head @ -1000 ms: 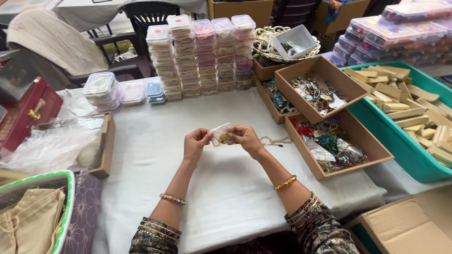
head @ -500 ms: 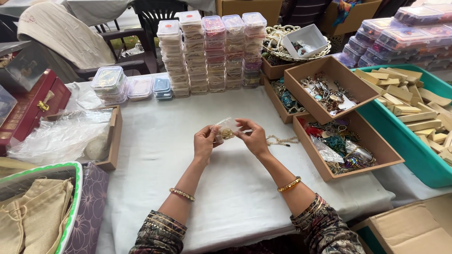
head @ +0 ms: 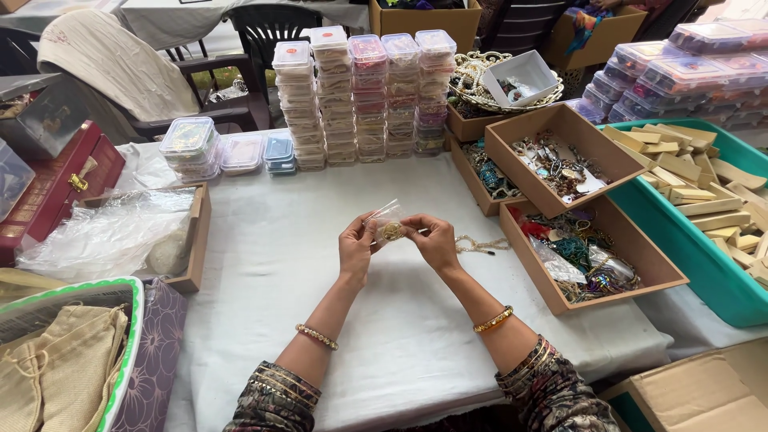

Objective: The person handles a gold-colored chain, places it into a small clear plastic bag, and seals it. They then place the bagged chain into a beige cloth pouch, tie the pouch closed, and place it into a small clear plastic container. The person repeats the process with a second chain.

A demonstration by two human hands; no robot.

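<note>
Clear pouch (head: pixel 386 224), seemingly between both hands.

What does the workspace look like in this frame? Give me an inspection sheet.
Surface: white cloth-covered table.
Job's things: small clear plastic pouch holding a round gold piece, held above the table by both hands.
Clutter: stacks of clear plastic boxes; brown cardboard trays of jewellery; beaded string lying on the cloth; teal plastic tub of beige boxes; red case.
Grippers: left hand and right hand pinch the pouch.
Cables: nothing seen.
Surroundings: dark plastic chair, cardboard cartons.
</note>
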